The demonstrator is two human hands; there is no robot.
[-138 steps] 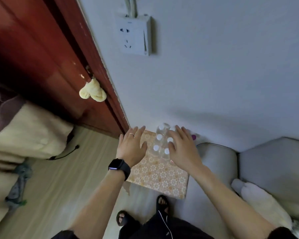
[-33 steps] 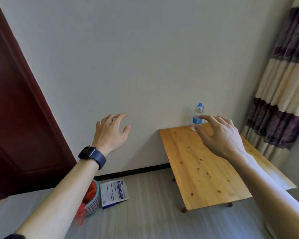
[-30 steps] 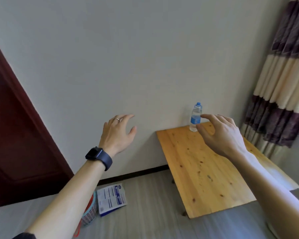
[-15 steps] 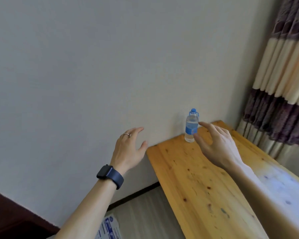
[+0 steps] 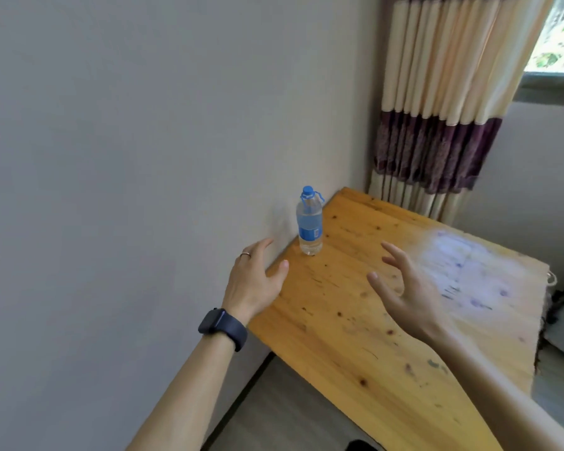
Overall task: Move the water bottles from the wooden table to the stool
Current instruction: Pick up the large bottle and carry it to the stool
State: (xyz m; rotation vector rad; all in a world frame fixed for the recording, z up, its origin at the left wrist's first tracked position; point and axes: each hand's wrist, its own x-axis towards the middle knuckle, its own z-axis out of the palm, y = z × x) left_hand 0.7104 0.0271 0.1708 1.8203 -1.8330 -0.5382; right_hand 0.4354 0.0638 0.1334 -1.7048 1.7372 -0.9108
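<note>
My left hand [image 5: 254,281] and right hand [image 5: 404,294] hover over the bench [image 5: 355,336], fingers spread and loose, holding nothing. The bottle [image 5: 310,222] stands upright just ahead of them at the bench's wall-side edge, apart from both and nearer my left. I take this as the reach for a pickup: next, one hand must close round the bottle's body, then carry it to the stool, which is out of view.
</note>
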